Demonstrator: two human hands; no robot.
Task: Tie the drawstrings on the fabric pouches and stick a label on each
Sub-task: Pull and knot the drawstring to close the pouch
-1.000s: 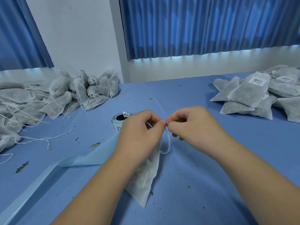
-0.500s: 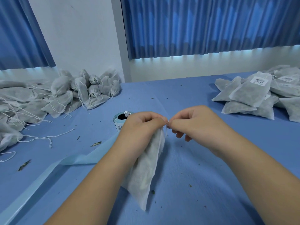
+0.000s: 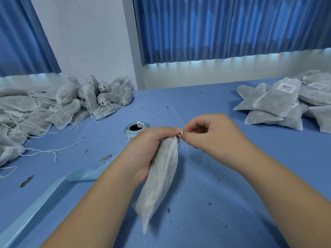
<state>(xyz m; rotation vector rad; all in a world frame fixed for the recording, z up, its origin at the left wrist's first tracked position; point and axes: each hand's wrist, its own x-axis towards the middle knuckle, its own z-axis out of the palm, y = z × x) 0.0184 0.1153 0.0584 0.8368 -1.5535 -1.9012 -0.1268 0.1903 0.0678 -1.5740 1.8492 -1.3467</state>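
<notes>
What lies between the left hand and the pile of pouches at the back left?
In the head view, the label roll stands just behind the left hand; beyond it, blue cloth up to the pouch pile.

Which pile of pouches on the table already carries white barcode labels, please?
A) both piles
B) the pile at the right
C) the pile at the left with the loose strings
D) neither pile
B: white barcode labels show on pouches in the right pile, while the left pile shows none.
</notes>
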